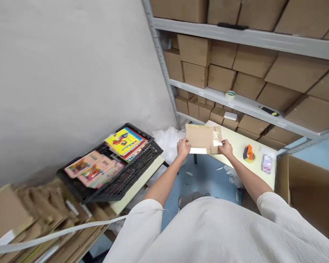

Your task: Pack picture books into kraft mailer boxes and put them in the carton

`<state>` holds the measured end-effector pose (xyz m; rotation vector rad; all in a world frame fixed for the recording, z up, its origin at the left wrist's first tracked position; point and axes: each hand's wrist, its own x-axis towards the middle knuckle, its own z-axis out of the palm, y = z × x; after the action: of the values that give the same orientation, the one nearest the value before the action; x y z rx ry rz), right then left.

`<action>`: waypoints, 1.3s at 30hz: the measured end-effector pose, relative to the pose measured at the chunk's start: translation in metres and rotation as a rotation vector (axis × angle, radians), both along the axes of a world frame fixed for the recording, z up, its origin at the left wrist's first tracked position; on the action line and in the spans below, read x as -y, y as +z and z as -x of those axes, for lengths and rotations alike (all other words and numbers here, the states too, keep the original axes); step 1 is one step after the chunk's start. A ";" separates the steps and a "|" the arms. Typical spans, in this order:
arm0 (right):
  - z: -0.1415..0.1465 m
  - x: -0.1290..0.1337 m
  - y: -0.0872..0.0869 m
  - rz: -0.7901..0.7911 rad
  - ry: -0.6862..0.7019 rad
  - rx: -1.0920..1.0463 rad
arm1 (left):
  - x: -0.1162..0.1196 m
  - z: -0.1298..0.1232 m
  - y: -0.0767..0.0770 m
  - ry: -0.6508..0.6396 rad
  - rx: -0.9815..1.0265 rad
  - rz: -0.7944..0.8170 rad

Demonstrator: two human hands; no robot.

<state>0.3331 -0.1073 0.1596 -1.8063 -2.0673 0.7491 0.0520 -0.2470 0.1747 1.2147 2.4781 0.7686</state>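
A flat cardboard package (200, 136) is held out in front of me, over the near end of the white table (259, 144). Shiny clear tape shows on its right part, and a white strip runs along its lower left edge. My left hand (183, 148) grips its left end with fingers closed on the edge. At the lower right corner, my right hand (226, 148) pinches the board. To the right of that hand, an orange and dark blue tape dispenser (248, 153) lies on the table.
A black crate (150, 151) with colourful books stands on the left table. Flattened cardboard (46, 208) is piled beside it. Shelves of brown boxes (222, 78) rise ahead, holding a tape roll (230, 95) and a box cutter (269, 111). An open carton (312, 175) stands right.
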 end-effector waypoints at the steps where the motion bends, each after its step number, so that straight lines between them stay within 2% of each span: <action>1: -0.015 -0.004 -0.005 0.022 -0.031 0.023 | -0.014 -0.010 -0.006 -0.035 0.005 0.025; 5: -0.060 -0.012 -0.026 0.121 -0.129 0.074 | -0.063 -0.040 -0.032 -0.188 0.011 0.107; 9: -0.084 -0.020 -0.045 0.196 -0.221 0.109 | -0.111 -0.053 -0.057 -0.340 0.018 0.189; 16: -0.086 -0.040 -0.076 0.326 -0.373 0.117 | -0.193 -0.048 -0.100 -0.548 0.040 0.314; 22: -0.083 -0.057 -0.092 0.413 -0.470 0.122 | -0.241 -0.052 -0.130 -0.644 0.076 0.387; 27: -0.086 -0.074 -0.100 0.447 -0.482 0.114 | -0.263 -0.056 -0.144 -0.695 0.067 0.463; 31: -0.091 -0.093 -0.104 0.458 -0.442 0.066 | -0.277 -0.058 -0.146 -0.690 0.071 0.513; 39: -0.103 -0.160 -0.105 0.434 -0.434 -0.045 | -0.333 -0.076 -0.140 -0.653 0.157 0.372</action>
<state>0.4357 0.0531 0.0550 -2.3286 -1.4726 1.1496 0.1283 0.0860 0.0349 1.5949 1.8050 0.2046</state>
